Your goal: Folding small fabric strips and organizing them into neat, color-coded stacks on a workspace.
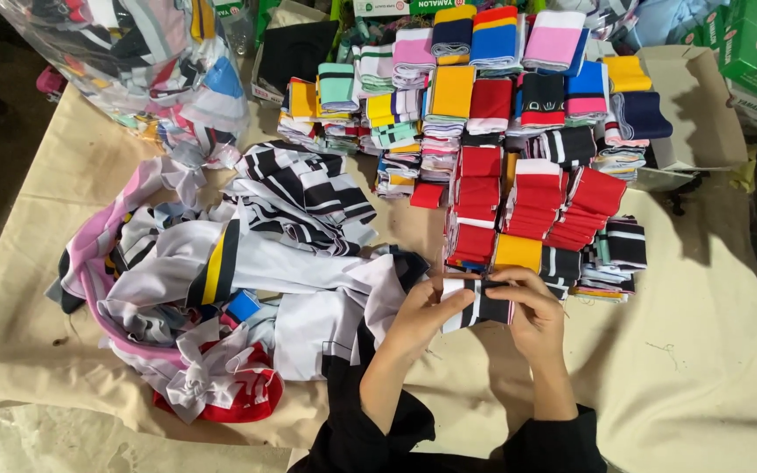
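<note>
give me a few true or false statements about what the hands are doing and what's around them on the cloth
1. Both hands hold one folded black and white striped piece. True.
2. The left hand rests on the loose heap of cut fabric. False: it grips the striped piece with the right hand.
3. Folded red pieces are stacked just beyond the hands. True.
4. The clear plastic bag lies at the far right. False: it sits at the far left.

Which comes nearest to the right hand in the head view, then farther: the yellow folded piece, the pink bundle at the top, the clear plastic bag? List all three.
From the right hand:
1. Yellow folded piece, just above the hand.
2. Pink bundle, top of the stacks, straight beyond.
3. Clear plastic bag, far top left corner.
</note>
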